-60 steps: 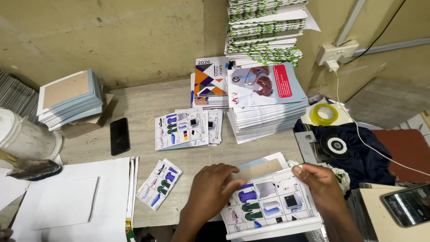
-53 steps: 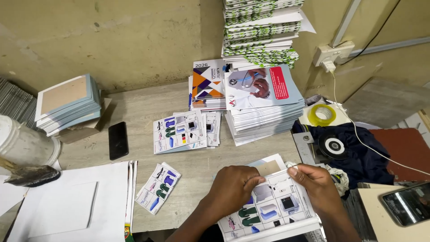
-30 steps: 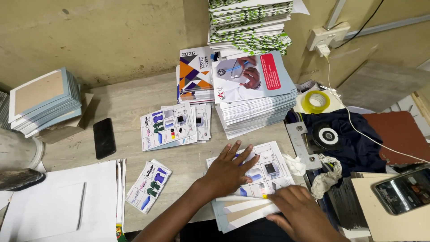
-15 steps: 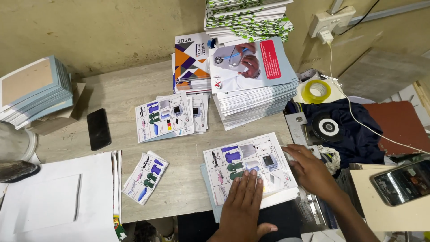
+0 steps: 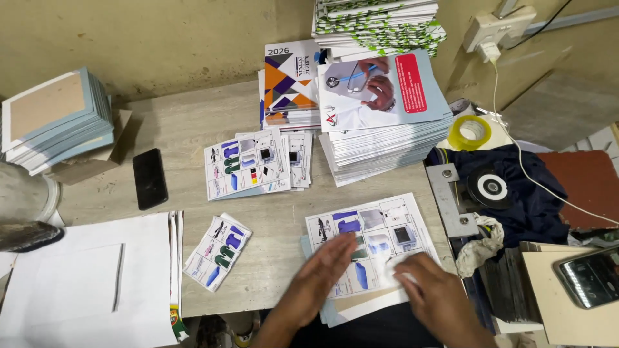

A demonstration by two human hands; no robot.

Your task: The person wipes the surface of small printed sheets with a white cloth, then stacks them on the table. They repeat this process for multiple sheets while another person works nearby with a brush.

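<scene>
A stack of printed catalogue sheets point(image 5: 380, 232) with small product pictures lies at the front edge of the wooden table point(image 5: 193, 129). My left hand point(image 5: 322, 274) rests flat on the lower left of the top sheet, fingers stretched out. My right hand point(image 5: 435, 296) lies on the sheet's lower right corner, fingers bent over the paper's edge. Plain card edges stick out under the stack near my wrists.
A second pile of printed sheets point(image 5: 248, 164), a small leaflet point(image 5: 218, 250), a black phone point(image 5: 149, 178), tall brochure stacks point(image 5: 380, 103), blue-edged boards point(image 5: 55, 119), white paper point(image 5: 84, 283), a yellow tape roll point(image 5: 469, 132), dark cloth point(image 5: 516, 187) and another phone point(image 5: 590, 277).
The camera view has risen and shifted. My left hand slid from the top of the sheet stack down to its lower left; my right hand moved onto the lower right corner.
</scene>
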